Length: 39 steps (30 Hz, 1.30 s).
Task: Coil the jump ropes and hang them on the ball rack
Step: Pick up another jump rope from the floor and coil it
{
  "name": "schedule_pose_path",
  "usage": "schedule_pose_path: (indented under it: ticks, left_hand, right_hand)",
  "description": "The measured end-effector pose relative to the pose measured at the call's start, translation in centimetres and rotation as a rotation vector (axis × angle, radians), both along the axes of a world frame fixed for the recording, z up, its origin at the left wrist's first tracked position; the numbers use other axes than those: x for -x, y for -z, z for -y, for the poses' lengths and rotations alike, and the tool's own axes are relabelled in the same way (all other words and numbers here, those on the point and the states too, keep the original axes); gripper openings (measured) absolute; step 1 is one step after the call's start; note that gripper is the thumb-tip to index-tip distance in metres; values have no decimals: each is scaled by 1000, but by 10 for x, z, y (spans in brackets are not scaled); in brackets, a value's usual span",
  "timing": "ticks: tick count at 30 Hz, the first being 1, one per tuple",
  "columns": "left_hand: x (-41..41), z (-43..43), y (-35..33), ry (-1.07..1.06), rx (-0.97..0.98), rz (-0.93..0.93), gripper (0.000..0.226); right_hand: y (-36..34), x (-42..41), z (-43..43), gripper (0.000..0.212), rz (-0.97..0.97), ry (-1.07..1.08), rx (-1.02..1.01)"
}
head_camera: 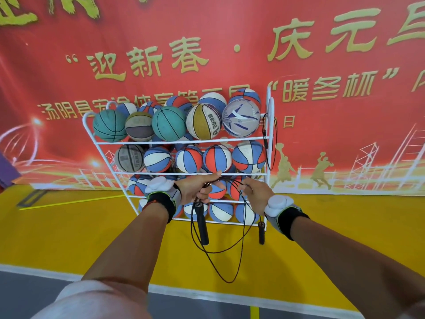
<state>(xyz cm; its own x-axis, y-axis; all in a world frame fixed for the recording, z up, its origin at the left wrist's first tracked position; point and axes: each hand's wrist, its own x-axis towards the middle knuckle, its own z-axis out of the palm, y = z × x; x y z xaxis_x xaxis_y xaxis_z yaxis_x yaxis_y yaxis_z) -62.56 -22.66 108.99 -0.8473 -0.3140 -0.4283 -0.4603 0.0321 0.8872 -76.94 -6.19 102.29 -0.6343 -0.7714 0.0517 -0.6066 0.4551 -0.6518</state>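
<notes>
Two bare forearms (138, 245): stretched forward from the bottom edge, each banded at the wrist by a black strap (164, 203) carrying a white moulded device (161, 184); scrap of white sleeve (92, 300) low on the left.
Left hand (195, 188): raised before the rack's lower tiers, curled round the gathered strands of a thin black jump rope (229, 282) and gripping them in a bunch; one digit stretched out towards a rail.
Right hand (257, 194): near the left and level with it, curled on strands of the same cord, pinching them.
Rope in hand: slung between both hands in several loose loops, drooping well below the wrists.
Black handles: one (203, 229) dangling just under the left hand, the other (261, 233) hanging below the right wrist.
Floor: grey strip (27, 293) nearest, then a white line (34, 272), then glossy yellow court (80, 231) up to the wall.
Ball rack: white wire frame (161, 173) in four tiers, standing on the yellow court before the banner, packed full.
Basketballs: teal (169, 123), gold-and-white and grey-white on top; red, blue and white panelled ones (217, 158) beneath.
Second black jump rope (266, 140): hung on the rack's upper right end, trailing down outside past the second tier.
Backdrop: red banner (230, 65) with large gold characters and gold player silhouettes.
</notes>
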Motion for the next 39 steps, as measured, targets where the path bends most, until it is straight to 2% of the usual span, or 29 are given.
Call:
schedule_pose_path:
  ticks: [3, 8, 12, 15, 17, 20, 22, 25, 27, 29, 30, 33, 36, 39]
  left_hand:
    - [6, 1, 4, 0, 35, -6, 44]
    - [8, 7, 3, 63, 4, -1, 38]
    - [7, 19, 5, 69, 23, 0, 40]
    - [2, 31, 7, 74, 48, 6, 41]
    - [-3, 38, 4, 68, 44, 2, 40]
    - [-8, 46, -2, 72, -29, 15, 36]
    - [-8, 50, -6, 74, -55, 33, 33]
    - [-4, 57, -7, 132, -9, 78, 33]
    - [-3, 61, -7, 193, 15, 138, 36]
    - [-2, 70, -7, 237, 16, 187, 38]
    - [-2, 73, -7, 253, 14, 189, 38]
    - [4, 78, -6, 268, 10, 122, 35]
    - [14, 76, -4, 236, 48, 51, 44]
    - [26, 74, -1, 210, 9, 6, 48]
  right_hand:
    - [0, 0, 0, 29, 67, -19, -2]
    - [2, 2, 5, 31, 7, 32, -34]
    - [3, 3, 15, 36, -31, 160, 87]
    - [0, 6, 20, 35, 10, 262, 131]
    - [0, 11, 22, 32, 8, 317, 29]
    - [6, 15, 25, 28, 39, 306, -226]
    - [17, 11, 30, 13, 35, 306, -346]
    - [25, 0, 37, 30, 41, 327, -423]
    - [26, 2, 40, 17, 91, 345, -395]
    - [30, 8, 43, 28, 127, 388, -346]
    - [31, 8, 43, 26, 114, 412, -336]
    - [43, 8, 43, 7, 148, 397, -262]
    - [45, 1, 43, 27, 156, 373, -271]
    - [42, -1, 48, 31, 244, 330, -230]
